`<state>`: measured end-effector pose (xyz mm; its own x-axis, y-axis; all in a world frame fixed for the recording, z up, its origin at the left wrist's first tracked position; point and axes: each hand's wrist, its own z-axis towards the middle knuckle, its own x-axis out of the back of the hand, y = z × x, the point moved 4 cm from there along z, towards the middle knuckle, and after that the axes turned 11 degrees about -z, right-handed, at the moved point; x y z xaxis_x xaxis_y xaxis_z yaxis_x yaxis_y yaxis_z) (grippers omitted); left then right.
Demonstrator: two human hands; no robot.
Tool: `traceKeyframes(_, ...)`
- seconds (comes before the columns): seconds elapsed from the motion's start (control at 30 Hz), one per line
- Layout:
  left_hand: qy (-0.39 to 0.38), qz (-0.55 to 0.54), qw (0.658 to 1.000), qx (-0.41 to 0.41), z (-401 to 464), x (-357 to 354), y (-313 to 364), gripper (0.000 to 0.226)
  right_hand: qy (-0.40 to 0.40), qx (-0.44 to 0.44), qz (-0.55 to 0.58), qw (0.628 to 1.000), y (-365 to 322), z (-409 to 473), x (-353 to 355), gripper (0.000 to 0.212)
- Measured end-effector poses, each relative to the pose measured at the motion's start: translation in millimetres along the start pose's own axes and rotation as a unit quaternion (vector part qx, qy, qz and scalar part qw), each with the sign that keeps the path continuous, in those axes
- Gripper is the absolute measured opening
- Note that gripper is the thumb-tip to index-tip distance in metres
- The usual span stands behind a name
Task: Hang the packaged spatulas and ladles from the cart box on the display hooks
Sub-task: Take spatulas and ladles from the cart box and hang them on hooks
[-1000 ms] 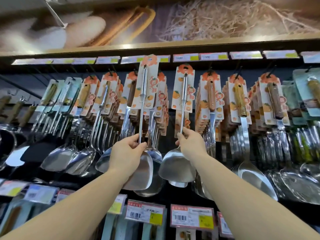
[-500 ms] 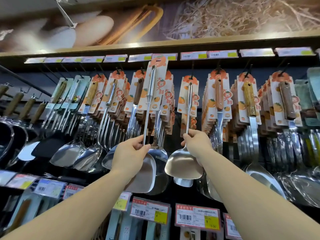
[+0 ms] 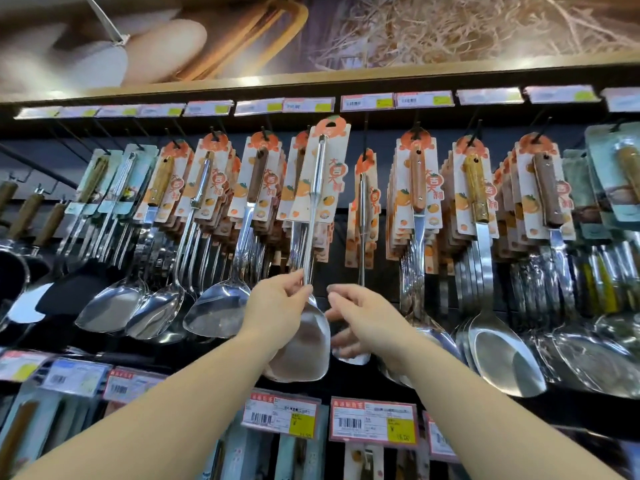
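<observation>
Head view: left grip (image 3: 277, 308) pinches packaged spatula (image 3: 313, 237); right grip (image 3: 363, 317) spread.

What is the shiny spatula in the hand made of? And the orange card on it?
The spatula in the left hand looks like polished steel: silvery all over and mirror-bright, with reflections on the blade. Its card looks like printed paperboard: flat, matte, with orange fruit pictures and a hanging hole on top. I can't tell whether a clear film covers it.

two bare forearms, no sleeves
</observation>
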<state>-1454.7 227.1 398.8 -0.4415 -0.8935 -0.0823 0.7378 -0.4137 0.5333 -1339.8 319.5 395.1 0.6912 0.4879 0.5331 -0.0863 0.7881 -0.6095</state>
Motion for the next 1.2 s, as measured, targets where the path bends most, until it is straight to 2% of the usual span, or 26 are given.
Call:
traceKeyframes(0.07,-0.010,0.003,1.000,-0.001,0.6,-14.8,3.3,0.038,0.003,0.028,-0.029,0.999,2.3,-6.8,-1.4,0.019)
traceKeyframes(0.13,-0.018,0.014,1.000,-0.002,1.4,-27.5,6.8,0.040,0.048,0.054,-0.092,0.993,5.9,-6.5,3.8,0.029)
traceKeyframes(0.27,-0.027,0.028,0.999,0.006,7.4,-43.2,13.2,0.040,0.094,0.049,-0.133,0.985,9.7,-5.5,17.9,0.038)
traceKeyframes(0.57,-0.016,0.041,0.999,0.008,33.5,-58.3,28.0,0.039,0.125,0.018,-0.073,0.989,4.4,19.6,38.8,0.035)
traceKeyframes(0.9,-0.057,0.050,0.997,0.023,35.3,-70.7,12.0,0.036,0.135,-0.013,-0.063,0.989,22.9,31.8,38.7,0.031)
traceKeyframes(1.0,-0.093,0.050,0.993,0.045,39.2,-75.1,7.5,0.037,0.141,-0.050,-0.112,0.982,27.8,42.6,40.1,0.032)
traceKeyframes(1.1,-0.129,0.050,0.988,0.072,41.5,-75.7,-0.7,0.050,0.138,-0.070,-0.198,0.968,26.3,48.4,41.5,0.035)
traceKeyframes(1.2,-0.132,0.077,0.987,0.039,41.3,-70.2,-6.1,0.052,0.187,-0.063,-0.239,0.951,20.0,38.8,43.7,0.033)
